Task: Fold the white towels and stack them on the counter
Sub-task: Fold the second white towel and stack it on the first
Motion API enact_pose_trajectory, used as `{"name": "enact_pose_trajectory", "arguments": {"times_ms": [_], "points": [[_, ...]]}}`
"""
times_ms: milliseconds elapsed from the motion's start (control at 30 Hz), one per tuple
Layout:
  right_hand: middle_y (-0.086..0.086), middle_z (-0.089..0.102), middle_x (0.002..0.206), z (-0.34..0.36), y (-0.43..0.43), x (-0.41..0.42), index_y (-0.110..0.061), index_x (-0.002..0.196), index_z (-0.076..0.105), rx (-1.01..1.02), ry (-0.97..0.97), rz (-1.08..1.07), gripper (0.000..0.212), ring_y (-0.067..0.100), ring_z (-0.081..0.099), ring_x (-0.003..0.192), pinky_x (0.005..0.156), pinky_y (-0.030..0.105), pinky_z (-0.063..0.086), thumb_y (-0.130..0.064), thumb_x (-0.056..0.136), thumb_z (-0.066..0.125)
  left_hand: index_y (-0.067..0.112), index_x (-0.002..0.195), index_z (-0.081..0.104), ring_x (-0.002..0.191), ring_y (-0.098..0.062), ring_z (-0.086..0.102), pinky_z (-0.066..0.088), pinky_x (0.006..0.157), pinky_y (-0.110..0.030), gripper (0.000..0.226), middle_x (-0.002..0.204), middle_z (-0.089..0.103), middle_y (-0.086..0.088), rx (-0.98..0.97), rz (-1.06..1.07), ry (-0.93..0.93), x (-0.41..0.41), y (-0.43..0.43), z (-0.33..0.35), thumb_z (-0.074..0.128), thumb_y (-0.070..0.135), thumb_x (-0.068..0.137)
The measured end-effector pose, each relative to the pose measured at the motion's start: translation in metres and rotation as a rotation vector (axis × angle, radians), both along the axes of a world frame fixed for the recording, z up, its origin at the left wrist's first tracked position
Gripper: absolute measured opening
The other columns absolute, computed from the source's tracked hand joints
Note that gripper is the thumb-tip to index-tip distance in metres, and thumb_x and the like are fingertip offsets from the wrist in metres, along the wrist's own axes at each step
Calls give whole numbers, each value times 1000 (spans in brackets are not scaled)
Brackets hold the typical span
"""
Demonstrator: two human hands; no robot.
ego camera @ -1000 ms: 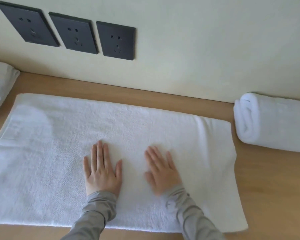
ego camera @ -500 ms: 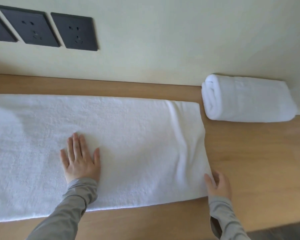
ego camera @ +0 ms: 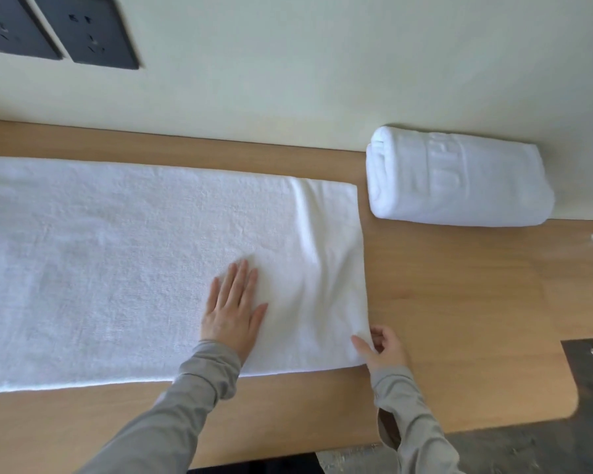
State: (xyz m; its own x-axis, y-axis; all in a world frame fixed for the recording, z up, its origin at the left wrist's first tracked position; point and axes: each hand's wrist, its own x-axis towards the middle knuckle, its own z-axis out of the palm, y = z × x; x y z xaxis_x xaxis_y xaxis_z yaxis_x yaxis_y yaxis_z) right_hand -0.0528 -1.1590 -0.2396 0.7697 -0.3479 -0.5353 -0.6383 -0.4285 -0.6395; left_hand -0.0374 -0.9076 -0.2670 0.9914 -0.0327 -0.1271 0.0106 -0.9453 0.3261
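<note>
The left grip [ego camera: 231, 313] lay flat and palm down on the towel [ego camera: 117, 261], its fingers straight, close together and pointing away from the body, the thumb spread to the right. The right grip [ego camera: 387, 350] pinched the towel's right edge by the near corner, thumb on top and fingers curled. The left sleeve [ego camera: 192, 398], grey, slanted in from the lower left; the right sleeve [ego camera: 404, 415] rose more steeply.

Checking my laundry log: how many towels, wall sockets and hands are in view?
Towels: 2 (flat towel, rolled towel)
Sockets: 2 (left socket, right socket)
Hands: 2 (left hand, right hand)
Total: 6
</note>
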Motion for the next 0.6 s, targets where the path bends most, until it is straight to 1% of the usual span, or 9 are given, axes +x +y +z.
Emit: {"name": "enact_pose_trajectory", "arguments": {"times_ms": [133,233,300,400,467,500,533,567,600], "points": [[9,55,87,2,-13,0,-7,76,57,-63,6,105,19,26,52,81,66,29,39,-17,79,72,14,147,21,143,-23,11,1,117,-37,72,155,17,-5,83,-5,28,0,-3,-1,-6,53,93],[10,52,82,8,-16,0,-7,70,51,-23,32,115,26,23,49,72,62,30,38,-20,79,72,16,147,10,144,-21,2,-4,118,-36,73,157,7,-2,87,13,45,0,-5,-1,-12,55,90],[9,56,75,14,-12,2,-9,69,52,42,45,86,25,22,51,64,60,30,42,-19,80,71,17,146,2,144,-21,-5,-6,118,-36,76,157,-1,-2,52,15,66,0,-6,2,-15,60,86],[8,61,77,28,8,24,-12,75,57,172,-29,-28,16,18,55,63,49,23,47,-13,79,72,18,146,0,145,-17,-6,-3,118,-33,81,155,-5,1,-145,-143,59,-6,-16,13,7,70,84],[7,59,78,37,34,45,-9,80,58,261,-110,-9,14,17,55,68,48,16,47,-10,79,72,21,147,1,145,-11,-4,-2,119,-31,90,156,-3,6,-250,-317,62,-13,-32,22,27,75,80],[3,58,76,42,48,55,-9,81,58,282,-152,34,14,14,54,68,52,13,45,-11,78,72,22,148,8,145,-7,1,2,119,-28,92,156,5,7,-329,-336,91,-15,-41,28,38,74,79],[-2,58,73,49,63,63,-13,80,59,304,-186,93,14,9,54,67,56,9,44,-11,78,72,26,147,21,143,-4,14,14,117,-22,85,155,20,7,-449,-268,134,-17,-48,30,50,67,79],[-6,59,73,55,75,69,-17,79,59,346,-211,160,14,4,55,68,61,8,44,-11,78,72,31,138,42,133,-3,36,32,106,-14,64,142,44,8,-620,-85,175,-16,-54,37,60,53,80],[-8,61,77,59,84,73,-19,80,60,410,-234,213,15,1,58,71,65,7,45,-10,79,71,33,115,59,110,-8,57,45,85,-9,33,114,64,10,-793,180,222,-12,-57,42,64,38,83]]}}
